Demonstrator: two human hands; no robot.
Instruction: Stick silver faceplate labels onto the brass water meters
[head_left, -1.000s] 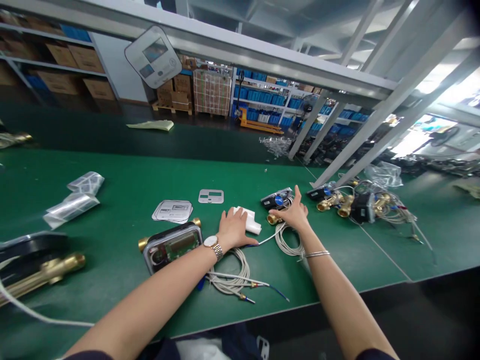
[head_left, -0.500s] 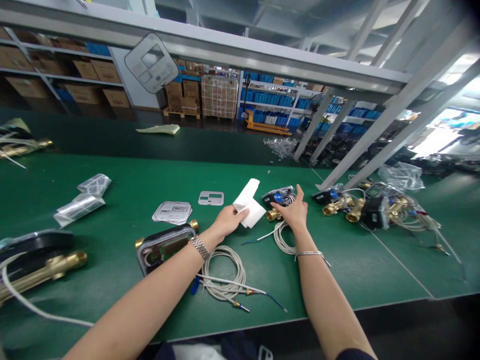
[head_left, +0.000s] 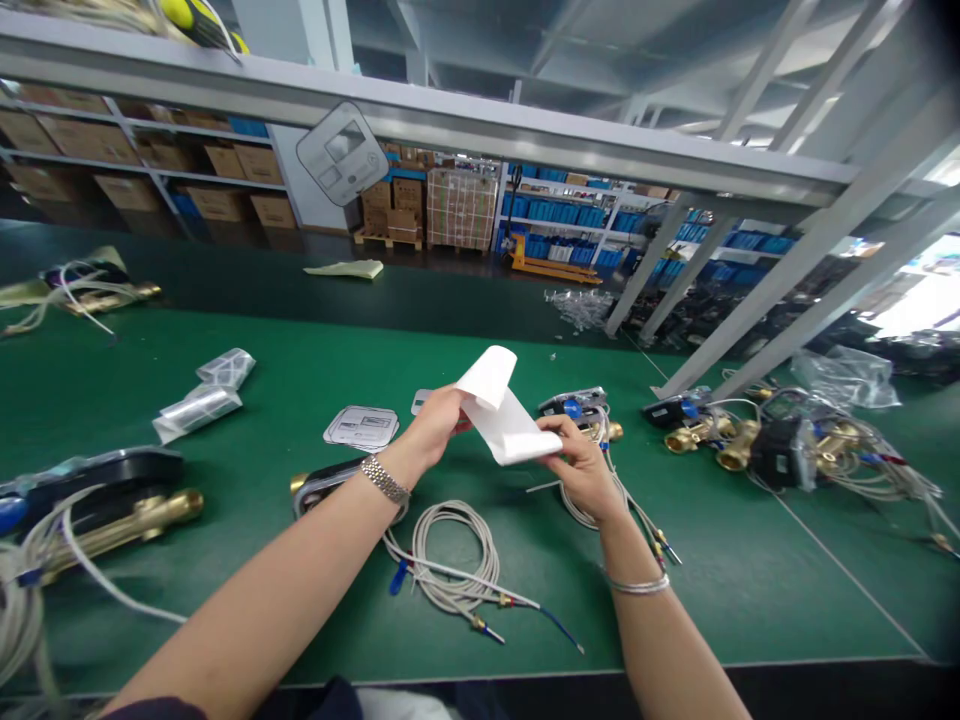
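1. Since the earlier frame, the white paper strip (head_left: 510, 425) has opened out; the right hand (head_left: 583, 470) has come from beside the brass-fitted meter (head_left: 574, 405) to its rolled end.
2. The strip is raised beyond the coiled cable (head_left: 490, 565). The left hand (head_left: 435, 425) pinches one edge between thumb and fingers; the right pinches the roll.
3. The strip looks partly unrolled, both ends curling; flattening appears unfinished.
4. Printed label plates (head_left: 361, 427) lie beyond the coiled cable, leftward; their print is too small to read.
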